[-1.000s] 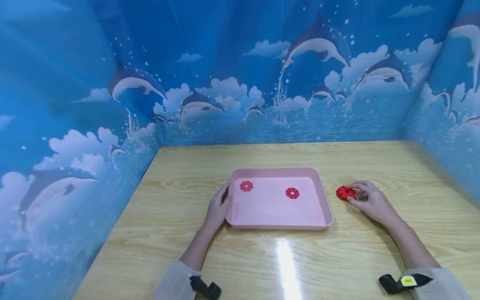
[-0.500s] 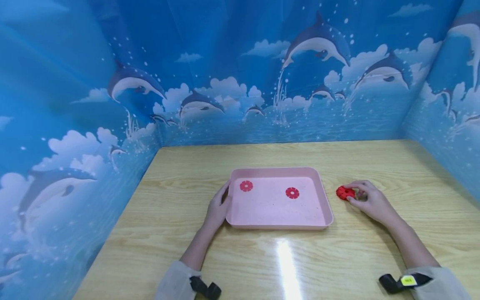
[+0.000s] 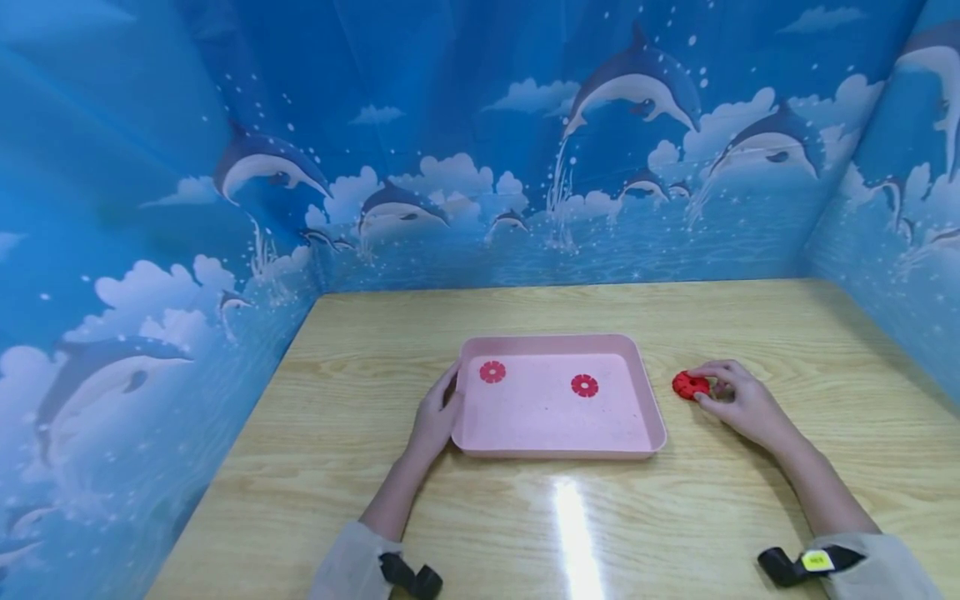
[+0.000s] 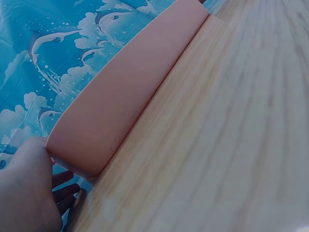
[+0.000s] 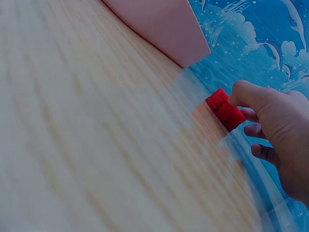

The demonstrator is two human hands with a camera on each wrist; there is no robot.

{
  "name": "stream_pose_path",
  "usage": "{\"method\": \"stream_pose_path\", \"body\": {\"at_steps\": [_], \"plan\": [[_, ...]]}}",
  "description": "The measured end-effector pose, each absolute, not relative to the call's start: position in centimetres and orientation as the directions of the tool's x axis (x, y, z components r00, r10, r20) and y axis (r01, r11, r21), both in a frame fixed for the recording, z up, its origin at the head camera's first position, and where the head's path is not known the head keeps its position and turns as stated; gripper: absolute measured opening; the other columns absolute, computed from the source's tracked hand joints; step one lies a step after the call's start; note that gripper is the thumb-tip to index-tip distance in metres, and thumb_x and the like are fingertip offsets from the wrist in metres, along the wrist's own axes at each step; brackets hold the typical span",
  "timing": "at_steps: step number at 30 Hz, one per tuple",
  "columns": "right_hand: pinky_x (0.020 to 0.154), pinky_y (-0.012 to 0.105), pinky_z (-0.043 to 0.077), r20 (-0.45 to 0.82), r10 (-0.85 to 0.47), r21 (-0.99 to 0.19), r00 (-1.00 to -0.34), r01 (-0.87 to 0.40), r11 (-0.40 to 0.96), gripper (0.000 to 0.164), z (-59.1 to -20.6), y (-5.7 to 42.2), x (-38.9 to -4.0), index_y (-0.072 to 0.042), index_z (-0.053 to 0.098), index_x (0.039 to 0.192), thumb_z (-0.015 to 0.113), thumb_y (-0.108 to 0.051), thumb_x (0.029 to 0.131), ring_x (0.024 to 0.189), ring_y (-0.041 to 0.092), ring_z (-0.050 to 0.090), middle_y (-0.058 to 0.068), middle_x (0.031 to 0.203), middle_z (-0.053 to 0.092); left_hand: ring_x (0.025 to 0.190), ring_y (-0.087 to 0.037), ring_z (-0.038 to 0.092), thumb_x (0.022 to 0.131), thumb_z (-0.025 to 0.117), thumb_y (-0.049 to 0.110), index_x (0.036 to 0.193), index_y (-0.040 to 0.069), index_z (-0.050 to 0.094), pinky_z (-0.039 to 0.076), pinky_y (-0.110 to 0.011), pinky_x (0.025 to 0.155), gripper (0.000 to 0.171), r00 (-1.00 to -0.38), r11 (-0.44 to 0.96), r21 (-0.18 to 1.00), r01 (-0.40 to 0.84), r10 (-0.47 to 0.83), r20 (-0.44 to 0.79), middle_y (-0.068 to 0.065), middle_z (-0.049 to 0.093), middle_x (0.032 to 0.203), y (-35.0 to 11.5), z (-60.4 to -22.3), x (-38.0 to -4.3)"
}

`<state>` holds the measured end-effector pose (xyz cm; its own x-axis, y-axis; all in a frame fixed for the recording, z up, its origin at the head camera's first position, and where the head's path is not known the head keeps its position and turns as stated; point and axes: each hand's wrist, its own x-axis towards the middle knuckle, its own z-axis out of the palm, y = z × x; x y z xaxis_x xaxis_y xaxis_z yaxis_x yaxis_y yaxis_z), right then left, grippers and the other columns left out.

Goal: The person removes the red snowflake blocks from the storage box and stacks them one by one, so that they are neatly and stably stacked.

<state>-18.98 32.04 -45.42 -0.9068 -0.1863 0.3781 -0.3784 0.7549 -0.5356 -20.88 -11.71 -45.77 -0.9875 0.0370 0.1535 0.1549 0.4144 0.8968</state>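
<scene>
My left hand (image 3: 435,418) holds the left side of a shallow pink tray (image 3: 555,455), thumb at the rim. Below the tray's corner in the left wrist view, the fingers lie outside its wall. Two flat red notched discs rest inside: one disc (image 3: 492,372) at the far left, the other disc (image 3: 585,386) right of centre. To the tray's right, my right hand (image 3: 742,404) pinches a stack of red notched discs (image 3: 686,386) between thumb and fingers. The right wrist view shows this stack (image 5: 224,110) with ridged edges, on or just above the table; part lies behind the thumb.
The light wood table (image 3: 360,350) reflects a bright strip of light near its front. Blue sheeting (image 3: 465,125) printed with dolphins and clouds encloses the back and both sides. Black straps with small devices sit on both sleeves.
</scene>
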Motion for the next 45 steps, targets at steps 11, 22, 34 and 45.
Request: {"method": "stream_pose_path", "body": {"at_steps": [11,22,34,45], "plan": [[0.058,0.021,0.042,0.388,-0.189,-0.536,-0.902,-0.388,0.750,0.032,-45.5,32.1,-19.1,0.000,0.063,0.107,0.069,0.002,0.076,0.073,0.014,0.047,0.017,0.110,0.051,0.128,-0.029,0.033,0.094,0.047,0.012,0.139,0.010,0.040,0.026,-0.040,0.106,0.046,-0.985,0.409,0.896,0.171,0.044,0.168,-0.012,0.039,0.140,-11.8,-45.7,-20.9],[0.054,0.017,0.038,0.404,-0.178,-0.560,-0.897,-0.396,0.728,0.029,-44.6,31.5,-19.1,-0.002,0.063,0.107,0.068,0.000,0.078,0.070,0.012,0.045,0.011,0.109,0.051,0.129,-0.026,0.033,0.094,0.047,0.013,0.139,0.011,0.040,0.026,-0.039,0.106,0.046,-0.988,0.402,0.902,0.155,0.040,0.152,-0.010,0.038,0.141,-11.7,-45.7,-20.8],[0.050,0.022,0.042,0.367,-0.252,-0.602,-0.895,-0.436,0.669,0.032,-40.1,23.9,-19.5,-0.002,0.062,0.110,0.070,-0.004,0.078,0.070,0.022,0.047,0.014,0.102,0.054,0.129,-0.025,0.032,0.095,0.047,0.016,0.140,0.012,0.040,0.025,-0.039,0.106,0.045,-0.987,0.412,0.898,0.156,0.042,0.153,-0.009,0.038,0.141,-11.9,-45.9,-20.9],[0.050,0.028,0.040,0.235,-0.361,-0.629,-0.903,-0.424,0.652,0.036,-39.2,14.9,-21.6,-0.009,0.062,0.114,0.068,-0.021,0.081,0.074,0.023,0.049,0.008,0.099,0.055,0.128,-0.026,0.034,0.095,0.047,0.013,0.139,0.010,0.041,0.027,-0.038,0.106,0.044,-0.984,0.386,0.906,0.175,0.047,0.170,-0.010,0.040,0.139,-11.8,-45.9,-20.9]]}}
